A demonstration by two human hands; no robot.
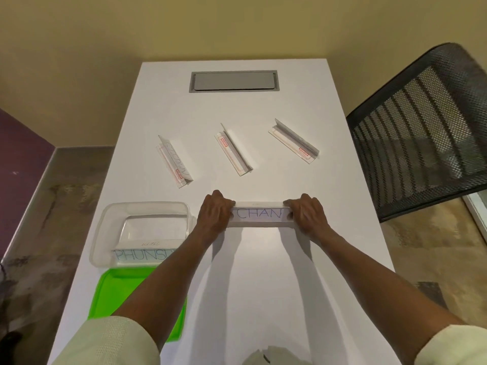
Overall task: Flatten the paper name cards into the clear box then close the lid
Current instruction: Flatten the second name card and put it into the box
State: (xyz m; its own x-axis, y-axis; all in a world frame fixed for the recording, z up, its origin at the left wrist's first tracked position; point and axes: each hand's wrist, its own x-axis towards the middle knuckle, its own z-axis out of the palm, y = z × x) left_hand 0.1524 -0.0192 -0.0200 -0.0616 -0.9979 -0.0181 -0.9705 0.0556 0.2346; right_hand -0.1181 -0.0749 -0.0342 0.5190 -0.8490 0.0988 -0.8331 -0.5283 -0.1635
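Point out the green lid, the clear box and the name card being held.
green lid (116,293): head view, bare left part of its top.
clear box (105,227): head view, left wall.
name card (259,214): head view, lettered face between the hands.

The long white rectangular table (263,272) looked smooth and matt, with a brushed grey metal cable hatch (233,80) set in it. The clear rounded plastic box (105,233) was glossy; the bright green lid (116,291) seemed plastic too. The folded white name cards (259,214) were matt paper, three perhaps sleeved in clear film. The black chair back (421,122) was coarse mesh.
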